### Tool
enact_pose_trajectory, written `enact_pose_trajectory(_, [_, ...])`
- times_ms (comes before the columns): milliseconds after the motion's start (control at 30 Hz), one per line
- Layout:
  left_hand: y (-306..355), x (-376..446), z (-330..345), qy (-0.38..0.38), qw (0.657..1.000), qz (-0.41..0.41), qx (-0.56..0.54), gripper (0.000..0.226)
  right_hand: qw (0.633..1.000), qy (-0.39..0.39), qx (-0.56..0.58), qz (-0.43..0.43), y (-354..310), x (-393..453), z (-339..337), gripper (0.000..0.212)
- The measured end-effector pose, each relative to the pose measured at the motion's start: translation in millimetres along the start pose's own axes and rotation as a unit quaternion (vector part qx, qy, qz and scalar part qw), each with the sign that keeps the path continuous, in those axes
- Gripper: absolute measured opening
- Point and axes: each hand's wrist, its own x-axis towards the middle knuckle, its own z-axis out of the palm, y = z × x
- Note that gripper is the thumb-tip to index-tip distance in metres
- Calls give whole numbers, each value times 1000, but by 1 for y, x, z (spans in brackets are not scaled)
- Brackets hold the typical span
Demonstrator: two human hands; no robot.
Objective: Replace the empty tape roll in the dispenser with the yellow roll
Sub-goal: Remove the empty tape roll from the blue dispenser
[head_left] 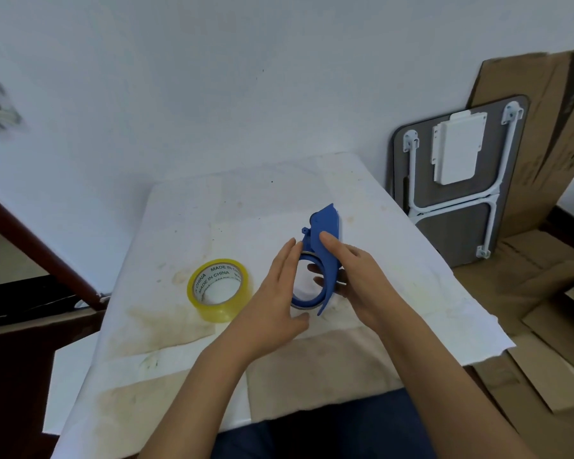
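Note:
A blue tape dispenser [325,236] stands on edge in the middle of the white table [246,200]. My right hand [355,276] grips it from the right, thumb on its upper body and fingertips showing through the ring. My left hand [279,293] lies flat against the dispenser's left side with fingers stretched out. A thin grey rim, possibly the empty core [307,252], shows at the ring's edge. The yellow tape roll [218,289] lies flat on the table to the left, a hand's width from my left hand.
The stained white sheet covers the table to its edges. A folded small table [458,173] leans on the wall at the right, with flattened cardboard [544,293] behind and below it. A dark red wooden bar [37,246] runs along the left.

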Motion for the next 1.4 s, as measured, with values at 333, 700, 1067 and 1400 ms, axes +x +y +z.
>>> enact_pose_trajectory(333, [-7,-1,-5,61,998,-18,31,102,996,-29,-81,-5,-12,2,-4,53])
enact_pose_trajectory(700, [-11,-1,-13,91,995,-41,19,108,996,-71,-52,14,-18,2,-15,48])
enact_pose_trajectory(1067, [6,4,-4,206,976,-67,-37,108,997,-71,14,10,-19,-4,-15,43])
enact_pose_trajectory(1400, [2,9,-5,183,979,-77,-51,81,1000,-5,0,19,-7,-2,-5,53])
